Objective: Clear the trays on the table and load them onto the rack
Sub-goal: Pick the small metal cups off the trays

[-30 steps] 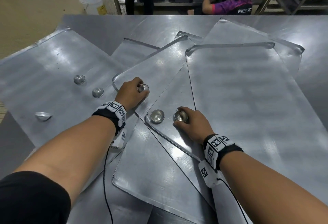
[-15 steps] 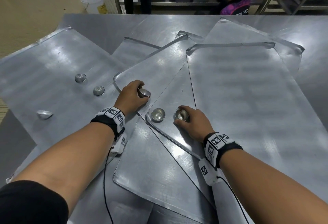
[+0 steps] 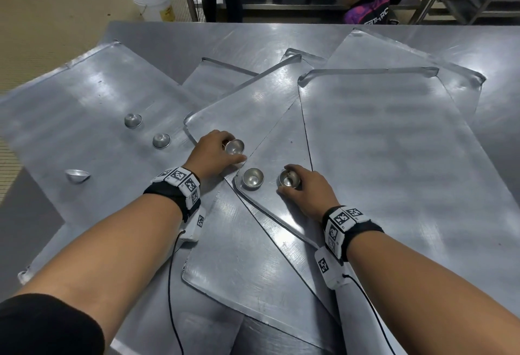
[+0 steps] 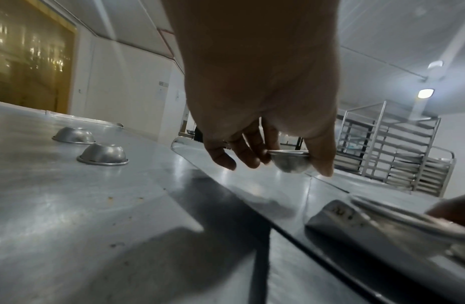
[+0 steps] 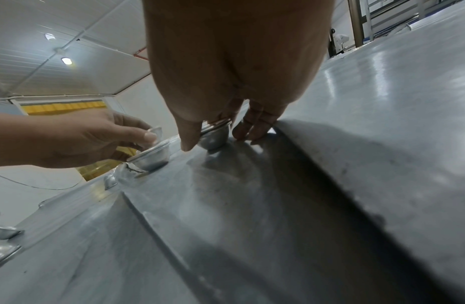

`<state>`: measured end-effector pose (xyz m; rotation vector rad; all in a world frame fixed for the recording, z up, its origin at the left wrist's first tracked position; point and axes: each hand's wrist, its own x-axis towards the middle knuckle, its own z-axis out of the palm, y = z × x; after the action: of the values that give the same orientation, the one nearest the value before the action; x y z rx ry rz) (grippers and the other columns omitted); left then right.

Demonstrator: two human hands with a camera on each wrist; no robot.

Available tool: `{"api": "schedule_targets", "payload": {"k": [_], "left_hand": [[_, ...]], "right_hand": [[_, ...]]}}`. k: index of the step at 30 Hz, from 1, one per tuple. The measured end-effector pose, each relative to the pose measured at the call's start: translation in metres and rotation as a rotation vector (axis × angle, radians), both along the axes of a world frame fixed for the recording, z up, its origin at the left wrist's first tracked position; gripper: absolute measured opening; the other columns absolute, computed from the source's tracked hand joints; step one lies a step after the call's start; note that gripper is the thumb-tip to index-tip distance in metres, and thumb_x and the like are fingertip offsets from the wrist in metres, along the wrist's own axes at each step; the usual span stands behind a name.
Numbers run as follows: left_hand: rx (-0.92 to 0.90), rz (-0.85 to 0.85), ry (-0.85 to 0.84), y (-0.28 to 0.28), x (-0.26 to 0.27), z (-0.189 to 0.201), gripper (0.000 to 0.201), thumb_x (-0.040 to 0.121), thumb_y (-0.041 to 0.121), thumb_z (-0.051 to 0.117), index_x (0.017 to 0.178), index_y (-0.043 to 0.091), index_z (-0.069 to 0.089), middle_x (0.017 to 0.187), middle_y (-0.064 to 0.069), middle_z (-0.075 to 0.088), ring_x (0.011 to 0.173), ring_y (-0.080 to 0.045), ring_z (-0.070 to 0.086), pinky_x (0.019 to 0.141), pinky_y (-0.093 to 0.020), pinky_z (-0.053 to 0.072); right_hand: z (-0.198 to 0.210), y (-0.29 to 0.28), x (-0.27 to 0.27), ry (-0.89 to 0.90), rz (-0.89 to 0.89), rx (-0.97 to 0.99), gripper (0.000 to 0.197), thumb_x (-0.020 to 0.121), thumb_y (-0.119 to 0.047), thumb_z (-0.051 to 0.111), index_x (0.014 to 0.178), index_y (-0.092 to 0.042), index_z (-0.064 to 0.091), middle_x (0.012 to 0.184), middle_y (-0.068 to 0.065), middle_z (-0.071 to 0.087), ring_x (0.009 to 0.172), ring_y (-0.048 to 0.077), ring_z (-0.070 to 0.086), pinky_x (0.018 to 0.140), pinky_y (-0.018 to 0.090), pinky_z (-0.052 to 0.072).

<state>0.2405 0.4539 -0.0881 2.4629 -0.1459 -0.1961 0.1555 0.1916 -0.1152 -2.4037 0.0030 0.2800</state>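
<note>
Cups first: your left hand [image 3: 212, 152] pinches a cup [image 3: 234, 146] lifted at frame centre, right hand [image 3: 306, 186] grips another [image 3: 288, 178] on its tray [image 3: 281, 152], clearing trays for racking.

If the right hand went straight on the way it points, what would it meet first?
Probably the raised edge of the large tray overlapping on its right. The right hand, gripping a small metal cup, has fingertips already beside that edge; depth is unclear.
</note>
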Motion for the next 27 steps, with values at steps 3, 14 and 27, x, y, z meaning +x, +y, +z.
{"api": "schedule_targets", "payload": {"k": [3, 14, 27], "left_hand": [[-0.079, -0.057, 0.019, -0.008, -0.013, 0.008, 0.056, 0.069, 0.049, 0.087, 0.113, 0.022, 0.067, 0.106, 0.008, 0.063, 0.094, -0.005, 0.059, 0.08, -0.022, 0.048], [0.025, -0.127, 0.123, -0.029, -0.051, 0.004, 0.061, 0.068, 0.046, 0.088, 0.121, 0.025, 0.063, 0.111, 0.01, 0.062, 0.096, -0.01, 0.059, 0.082, -0.027, 0.049], [0.115, -0.081, -0.018, -0.039, -0.073, 0.009, 0.05, 0.075, 0.042, 0.081, 0.116, 0.02, 0.063, 0.11, 0.001, 0.063, 0.103, -0.019, 0.056, 0.087, -0.035, 0.048]], "right_hand": [[0.002, 0.0, 0.0, 0.0, 0.003, 0.0, 0.059, 0.082, -0.049, 0.073, 0.136, -0.032, 0.055, 0.122, -0.003, 0.068, 0.113, 0.02, 0.059, 0.096, 0.041, 0.049], [0.008, 0.004, -0.004, 0.008, -0.01, 0.01, 0.061, 0.081, -0.045, 0.075, 0.137, -0.029, 0.056, 0.122, -0.001, 0.068, 0.112, 0.021, 0.061, 0.093, 0.033, 0.048], [0.025, 0.006, -0.016, 0.013, 0.016, -0.086, 0.06, 0.085, -0.033, 0.069, 0.141, -0.018, 0.054, 0.13, 0.004, 0.066, 0.119, 0.025, 0.06, 0.093, 0.029, 0.044]]}}
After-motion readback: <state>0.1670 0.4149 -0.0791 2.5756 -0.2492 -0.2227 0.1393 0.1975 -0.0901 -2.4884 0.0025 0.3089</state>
